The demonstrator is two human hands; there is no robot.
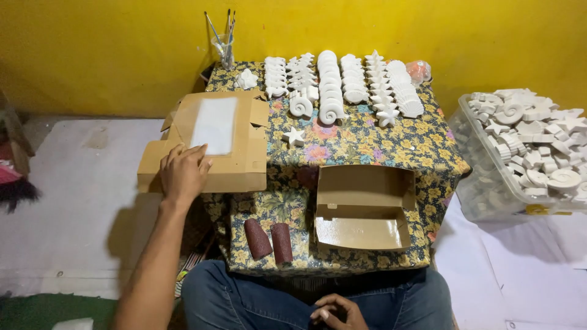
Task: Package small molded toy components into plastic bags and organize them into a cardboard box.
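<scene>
My left hand (183, 171) rests flat on a flattened brown cardboard box (238, 165) with a clear window, lying at the left edge of the small table. My right hand (335, 310) sits low on my lap over blue jeans, fingers loosely curled, holding nothing. An open, empty brown cardboard box (364, 208) stands on the flowered tablecloth (367, 143) in front of me. Rows of white plaster shapes (342, 85), shells, stars and spirals, line the table's far side. A single white star (294, 136) lies apart from them.
Two dark red rolls (269, 239) lie near the table's front edge. A clear plastic bin (489, 189) full of white plaster pieces stands on the right. A glass with paintbrushes (225, 46) is at the back left, against the yellow wall. White sheets cover the floor.
</scene>
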